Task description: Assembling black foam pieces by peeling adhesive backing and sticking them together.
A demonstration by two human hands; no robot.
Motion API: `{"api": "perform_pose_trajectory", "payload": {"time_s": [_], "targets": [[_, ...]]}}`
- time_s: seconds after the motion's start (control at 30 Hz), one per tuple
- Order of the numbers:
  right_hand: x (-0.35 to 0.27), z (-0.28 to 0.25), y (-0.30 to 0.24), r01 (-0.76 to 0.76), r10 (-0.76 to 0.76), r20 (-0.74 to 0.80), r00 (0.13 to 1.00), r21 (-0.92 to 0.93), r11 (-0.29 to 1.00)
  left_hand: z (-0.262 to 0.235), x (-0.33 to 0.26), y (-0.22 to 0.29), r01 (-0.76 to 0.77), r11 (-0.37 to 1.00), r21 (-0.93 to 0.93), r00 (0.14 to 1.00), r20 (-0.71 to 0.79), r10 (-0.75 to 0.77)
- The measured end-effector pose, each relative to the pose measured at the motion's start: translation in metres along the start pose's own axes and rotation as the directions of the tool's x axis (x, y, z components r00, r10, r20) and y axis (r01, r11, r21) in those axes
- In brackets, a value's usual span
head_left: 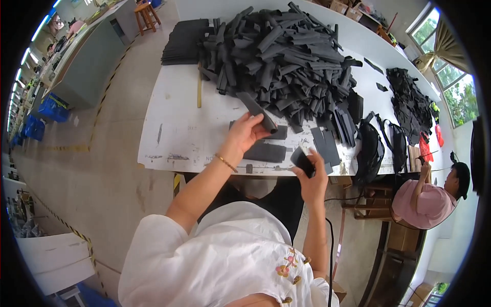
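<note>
My left hand (244,134) is closed on a curled black strip (255,109) of thin sheet material, held over the table near the foot of a big heap. Between the fingers and thumb of my right hand (314,178) is a small dark, smooth rectangular piece (303,160), near the table's front edge; its exact kind is hard to make out. Flat black strips (266,152) lie on the white table (169,128) under and between my hands. To the right of them are more dark flat pieces (326,145). The heap of curled black strips (281,56) fills the table's far part.
A neat stack of black sheets (185,43) stands at the far left, with a yellowish wooden stick (199,89) below it. Black bags (371,148) hang at the right edge. Further right a person in pink (424,202) sits working beside another dark pile (409,100).
</note>
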State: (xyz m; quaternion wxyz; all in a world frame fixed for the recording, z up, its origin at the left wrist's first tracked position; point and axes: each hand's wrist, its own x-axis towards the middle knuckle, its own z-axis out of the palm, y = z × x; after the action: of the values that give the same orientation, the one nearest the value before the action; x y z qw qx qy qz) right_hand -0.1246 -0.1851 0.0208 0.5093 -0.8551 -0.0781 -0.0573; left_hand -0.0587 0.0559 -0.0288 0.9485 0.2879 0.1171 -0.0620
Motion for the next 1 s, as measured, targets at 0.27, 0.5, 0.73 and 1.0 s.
{"api": "perform_pose_trajectory", "payload": {"time_s": [0.27, 0.5, 0.73, 1.0], "targets": [[0.004, 0.015, -0.017, 0.430, -0.452, -0.028, 0.892, -0.260, 0.864, 0.025, -0.008, -0.014, 0.056, 0.994, 0.089, 0.998, -0.001, -0.056], [0.028, 0.007, -0.008, 0.475, -0.536, -0.018, 0.844, -0.441, 0.762, 0.036, -0.004, -0.023, 0.092, 0.981, 0.170, 0.996, -0.005, -0.092], [0.045, 0.007, 0.003, 0.481, -0.592, -0.052, 0.804, -0.528, 0.699, 0.067, -0.012, -0.032, -0.053, 0.977, 0.204, 0.998, -0.001, 0.055], [0.045, 0.030, 0.007, 0.344, -0.362, -0.129, 0.923, -0.145, 0.928, 0.090, -0.014, -0.043, -0.253, 0.943, 0.218, 0.963, 0.147, 0.224]]}}
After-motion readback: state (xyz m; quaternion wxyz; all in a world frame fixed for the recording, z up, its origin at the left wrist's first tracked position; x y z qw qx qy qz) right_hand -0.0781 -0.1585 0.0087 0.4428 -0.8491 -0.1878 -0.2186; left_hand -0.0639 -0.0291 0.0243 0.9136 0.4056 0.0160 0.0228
